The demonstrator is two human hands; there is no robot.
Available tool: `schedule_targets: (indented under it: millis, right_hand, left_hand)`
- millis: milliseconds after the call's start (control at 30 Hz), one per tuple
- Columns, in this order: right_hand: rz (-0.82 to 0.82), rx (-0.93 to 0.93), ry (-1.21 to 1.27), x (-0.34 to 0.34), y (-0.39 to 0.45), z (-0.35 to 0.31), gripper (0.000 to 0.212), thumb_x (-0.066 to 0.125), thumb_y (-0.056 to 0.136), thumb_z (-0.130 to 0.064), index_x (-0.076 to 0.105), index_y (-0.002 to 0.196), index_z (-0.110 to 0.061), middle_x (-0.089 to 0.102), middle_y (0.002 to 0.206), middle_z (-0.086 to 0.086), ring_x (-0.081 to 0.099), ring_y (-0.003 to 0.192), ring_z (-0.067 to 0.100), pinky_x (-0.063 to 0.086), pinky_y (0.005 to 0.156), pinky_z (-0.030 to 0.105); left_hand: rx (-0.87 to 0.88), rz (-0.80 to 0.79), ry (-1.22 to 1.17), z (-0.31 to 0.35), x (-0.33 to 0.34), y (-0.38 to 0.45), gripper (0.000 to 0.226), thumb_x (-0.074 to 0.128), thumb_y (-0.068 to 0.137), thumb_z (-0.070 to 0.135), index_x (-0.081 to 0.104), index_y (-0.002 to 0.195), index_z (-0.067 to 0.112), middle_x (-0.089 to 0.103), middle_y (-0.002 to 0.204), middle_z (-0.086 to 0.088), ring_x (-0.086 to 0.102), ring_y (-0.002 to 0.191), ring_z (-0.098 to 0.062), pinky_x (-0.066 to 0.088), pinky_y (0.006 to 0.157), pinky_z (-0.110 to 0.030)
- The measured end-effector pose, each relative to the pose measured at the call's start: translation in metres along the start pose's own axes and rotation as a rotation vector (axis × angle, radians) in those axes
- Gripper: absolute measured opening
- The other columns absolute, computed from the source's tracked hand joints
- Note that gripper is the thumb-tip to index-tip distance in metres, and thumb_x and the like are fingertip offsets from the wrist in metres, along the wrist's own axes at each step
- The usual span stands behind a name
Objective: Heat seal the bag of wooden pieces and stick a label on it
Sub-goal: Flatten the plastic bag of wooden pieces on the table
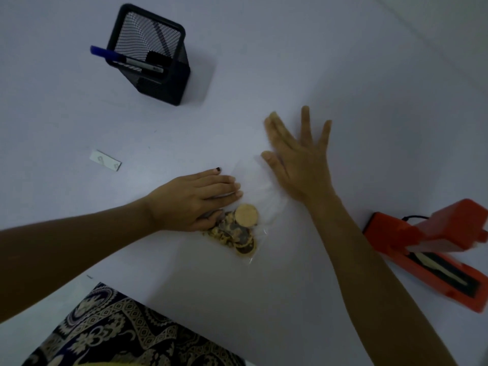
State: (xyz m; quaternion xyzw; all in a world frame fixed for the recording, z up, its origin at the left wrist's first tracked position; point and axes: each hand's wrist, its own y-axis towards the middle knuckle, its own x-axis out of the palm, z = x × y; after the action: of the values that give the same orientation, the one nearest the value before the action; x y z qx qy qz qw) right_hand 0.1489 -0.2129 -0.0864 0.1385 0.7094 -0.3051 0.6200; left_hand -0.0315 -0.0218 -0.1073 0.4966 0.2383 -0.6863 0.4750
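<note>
A clear plastic bag (260, 186) lies on the white table, with round wooden pieces (239, 228) bunched in its near end. My left hand (195, 202) rests flat on the bag's left side, fingers straight, thumb beside the wooden pieces. My right hand (298, 157) lies over the bag's far right part with fingers spread and straight; it looks blurred. An orange heat sealer (427, 249) sits at the right edge, its jaw raised. A small white label strip (105, 160) lies on the table to the left.
A black mesh pen holder (150, 54) with a blue-capped marker (124, 59) stands at the back left. Patterned dark cloth (126, 331) covers the near edge below my arms. The white table (343, 62) stretches away at the back right.
</note>
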Motion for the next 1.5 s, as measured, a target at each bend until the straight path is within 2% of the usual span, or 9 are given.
schedule_targets:
  millis: [67, 233, 600, 767, 867, 1000, 1233, 1400, 1500]
  right_hand:
    - [0.005, 0.017, 0.032, -0.005, -0.003, -0.009, 0.070, 0.006, 0.096, -0.059, 0.020, 0.153, -0.019, 0.020, 0.160, -0.005, -0.002, 0.148, 0.038, -0.005, 0.112, 0.068]
    - [-0.048, -0.154, 0.085, 0.014, -0.056, -0.054, 0.068, 0.015, 0.097, -0.057, 0.027, 0.151, -0.018, 0.023, 0.159, -0.003, 0.004, 0.149, 0.035, 0.002, 0.112, 0.069]
    - [-0.101, -0.174, 0.054, 0.024, -0.128, -0.010, 0.065, 0.019, 0.098, -0.059, 0.027, 0.151, -0.021, 0.026, 0.158, -0.005, 0.006, 0.148, 0.038, 0.001, 0.112, 0.070]
    - [-0.106, -0.151, 0.075, 0.022, -0.130, -0.012, 0.064, 0.019, 0.099, -0.058, 0.027, 0.151, -0.021, 0.026, 0.157, -0.005, 0.007, 0.148, 0.036, 0.001, 0.113, 0.068]
    - [-0.122, -0.145, 0.070, 0.023, -0.129, -0.016, 0.065, 0.017, 0.099, -0.059, 0.026, 0.151, -0.021, 0.023, 0.158, -0.005, 0.006, 0.149, 0.035, 0.003, 0.114, 0.067]
    - [-0.123, -0.125, 0.093, 0.022, -0.129, -0.019, 0.068, 0.018, 0.097, -0.062, 0.026, 0.151, -0.021, 0.023, 0.159, -0.004, 0.005, 0.149, 0.032, 0.003, 0.114, 0.067]
    - [-0.085, -0.186, 0.100, 0.015, -0.117, -0.014, 0.076, 0.021, 0.094, -0.066, 0.032, 0.150, -0.016, 0.025, 0.158, -0.001, 0.002, 0.149, 0.031, 0.001, 0.115, 0.065]
    - [-0.075, -0.149, 0.046, 0.013, -0.094, 0.009, 0.070, 0.020, 0.096, -0.063, 0.031, 0.150, -0.019, 0.027, 0.157, -0.004, 0.008, 0.148, 0.033, 0.005, 0.114, 0.066]
    - [-0.057, -0.079, 0.039, 0.014, -0.086, 0.020, 0.068, 0.018, 0.098, -0.061, 0.029, 0.151, -0.020, 0.026, 0.158, -0.005, 0.006, 0.149, 0.033, 0.003, 0.115, 0.064]
  left_hand:
    - [-0.001, 0.000, -0.003, 0.000, 0.000, 0.001, 0.043, 0.049, 0.095, 0.030, 0.057, 0.131, 0.008, 0.060, 0.131, -0.010, 0.054, 0.125, -0.025, 0.036, 0.112, -0.041]
    - [-0.011, -0.003, 0.020, 0.000, 0.000, -0.003, 0.044, 0.053, 0.093, 0.031, 0.058, 0.130, 0.009, 0.061, 0.129, -0.012, 0.054, 0.125, -0.025, 0.036, 0.111, -0.039]
    - [-0.033, -0.025, -0.028, 0.001, -0.001, 0.002, 0.046, 0.046, 0.096, 0.033, 0.055, 0.132, 0.007, 0.059, 0.132, -0.012, 0.054, 0.124, -0.028, 0.041, 0.108, -0.043]
    - [-0.040, -0.019, -0.031, 0.005, -0.006, 0.005, 0.044, 0.051, 0.091, 0.027, 0.058, 0.129, 0.005, 0.061, 0.127, -0.015, 0.055, 0.122, -0.030, 0.038, 0.110, -0.045]
    - [-0.020, -0.008, -0.053, 0.017, -0.008, 0.013, 0.048, 0.047, 0.089, 0.023, 0.054, 0.132, 0.003, 0.054, 0.136, -0.017, 0.046, 0.131, -0.030, 0.030, 0.115, -0.043]
    - [0.100, -0.085, -0.147, 0.023, 0.001, 0.013, 0.055, 0.046, 0.096, 0.040, 0.048, 0.137, 0.005, 0.048, 0.143, -0.012, 0.042, 0.136, -0.024, 0.029, 0.116, -0.038]
    - [0.093, -0.118, -0.191, 0.015, 0.006, 0.012, 0.061, 0.051, 0.094, 0.047, 0.045, 0.140, 0.008, 0.041, 0.149, -0.007, 0.034, 0.141, -0.017, 0.024, 0.119, -0.032]
    - [0.092, -0.091, -0.193, 0.014, 0.008, 0.010, 0.061, 0.057, 0.091, 0.048, 0.048, 0.137, 0.008, 0.044, 0.147, -0.007, 0.037, 0.139, -0.017, 0.030, 0.117, -0.035]
    - [0.081, -0.066, -0.196, 0.016, 0.008, 0.011, 0.061, 0.059, 0.091, 0.046, 0.049, 0.136, 0.007, 0.044, 0.146, -0.007, 0.037, 0.139, -0.018, 0.032, 0.115, -0.037]
